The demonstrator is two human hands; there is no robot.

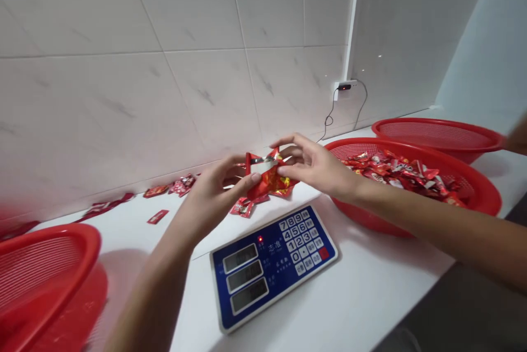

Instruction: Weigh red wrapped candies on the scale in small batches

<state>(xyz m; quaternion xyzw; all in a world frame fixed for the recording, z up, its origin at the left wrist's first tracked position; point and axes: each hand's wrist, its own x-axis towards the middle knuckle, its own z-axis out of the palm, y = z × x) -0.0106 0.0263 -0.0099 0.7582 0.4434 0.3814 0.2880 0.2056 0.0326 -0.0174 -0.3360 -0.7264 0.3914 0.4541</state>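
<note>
Above the weighing scale [284, 297], my left hand [218, 190] and my right hand [315, 168] hold a small red plastic packet [267, 179] between them. My left thumb presses on its front side, with fingers behind. On the other side, my right fingers and thumb pinch its edge and top. The packet has gold markings and a pale strip near the top; whether its mouth is open I cannot tell. Beneath and behind it, several red wrapped candies [242, 208] lie on a white surface. The scale's blue panel has number keys and three small displays.
A red basket [370, 220] full of wrapped candies stands at right, another red basket [436, 127] behind it. Red baskets [78, 253] sit at front left. Loose packets [156, 191] lie along the tiled wall. A cable hangs from a socket [345, 88]. Something blurred, perhaps a person's hand, shows at the right edge.
</note>
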